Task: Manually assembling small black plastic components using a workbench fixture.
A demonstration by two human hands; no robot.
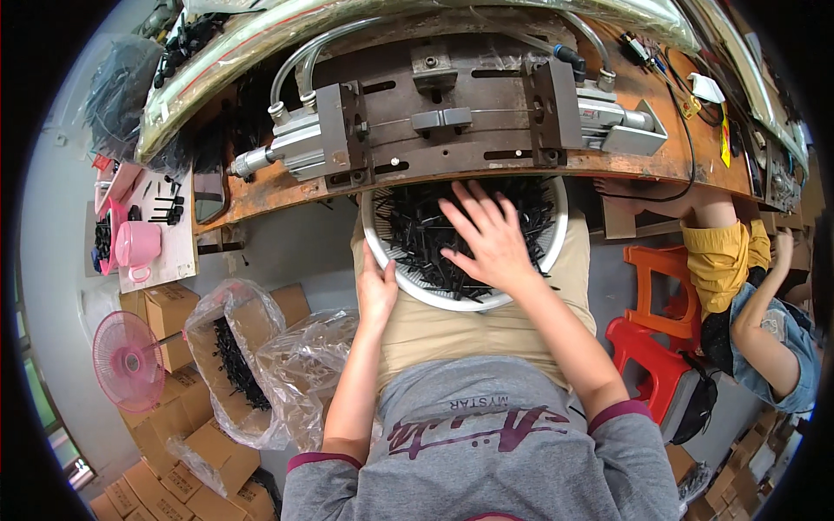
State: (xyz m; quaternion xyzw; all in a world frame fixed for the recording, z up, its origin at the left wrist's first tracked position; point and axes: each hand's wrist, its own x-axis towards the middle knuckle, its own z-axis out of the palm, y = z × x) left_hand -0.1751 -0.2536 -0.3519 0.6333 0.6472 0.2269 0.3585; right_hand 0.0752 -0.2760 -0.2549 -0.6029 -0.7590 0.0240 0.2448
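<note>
A round white basket (pixel 379 262) rests on my lap, full of thin black plastic parts (pixel 426 239). My left hand (pixel 376 291) grips the basket's rim on its left side, its thumb over the edge. Spread fingers of my right hand (pixel 488 234) lie flat over the black parts, and nothing shows in its grasp. Beyond the basket stands a metal fixture (pixel 417 156) on the wooden bench, with a pneumatic cylinder (pixel 304 143) on the left and another cylinder (pixel 608 122) on the right. A small grey block (pixel 441 119) sits at the fixture's middle.
At my left stand an open carton (pixel 230 365) lined with clear plastic, holding black parts, and a pink fan (pixel 129 360). A pink mug (pixel 139 243) is on a side table. To the right are a red stool (pixel 643 365), an orange stool (pixel 660 282) and a seated person (pixel 764 321).
</note>
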